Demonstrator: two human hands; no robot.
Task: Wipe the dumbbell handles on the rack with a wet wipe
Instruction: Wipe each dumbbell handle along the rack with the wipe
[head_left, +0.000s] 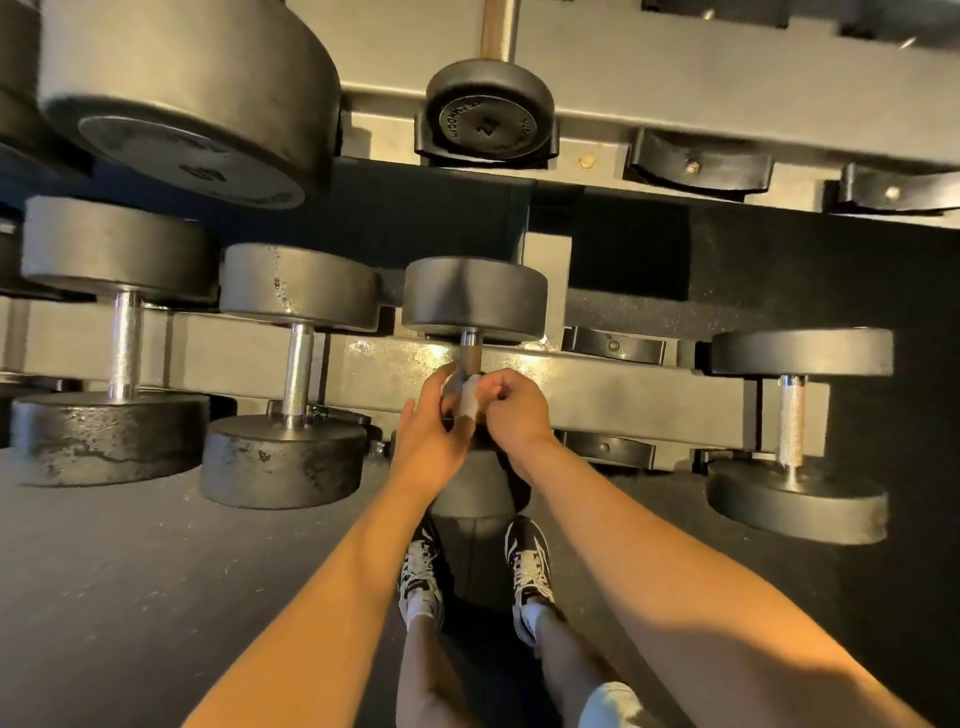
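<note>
At the lower tier of the rack (597, 387), seen from the head camera looking down, a person stands close in with both bare forearms extended.

The dumbbell (475, 296) under attention sits in the middle of that tier, its far head toward the wall and its near head mostly hidden behind the hands. The wet wipe (469, 404), white and bunched, is wrapped on the handle (470, 357) at its near end; the upper stretch of the handle shows bare above it.

The left hand (434, 441) comes in from the left, fingers curled onto the wipe and handle, thumb spread outward. The right hand (514, 410) closes in from the right, fingers curled tight and pinching the wipe against the handle. The two hands touch or nearly touch over the wipe; which one, I cannot tell.

Two larger dumbbells (298, 286) lie on the same tier to the left, and another (800, 353) well apart to the right. Black cradles (613, 345) sit between it and the middle dumbbell. A small dumbbell (491, 111) rests on the upper tier, directly above.

Black-and-white shoes (530, 561) stand on the dark floor (130, 571) below the hands.
</note>
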